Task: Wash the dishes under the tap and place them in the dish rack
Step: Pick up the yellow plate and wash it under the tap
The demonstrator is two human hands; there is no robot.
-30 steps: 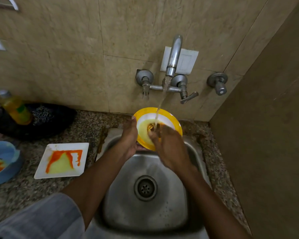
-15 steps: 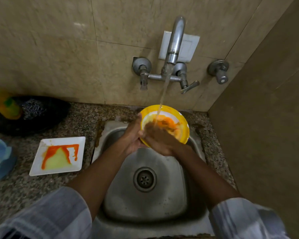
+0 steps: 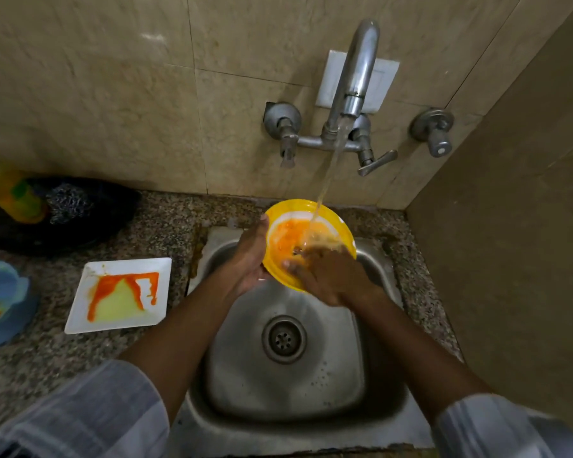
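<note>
Rinsing bowl [image 3: 325,219] over sink [image 3: 288,385], under tap [image 3: 354,81] stream. Left hand [image 3: 250,256] grips rim; right hand [image 3: 325,272] flat, fingers rubbing inside. Tilt bowl, drain orange residue; keep rim grip firm, slippery.

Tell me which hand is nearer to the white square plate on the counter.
Left. The left hand grips the yellow bowl's left rim, on the side facing the white square plate. The right hand rubs inside the bowl, farther right, over the sink.

The right hand [image 3: 325,276] has slid down the yellow plate [image 3: 341,226], baring more orange residue.
</note>
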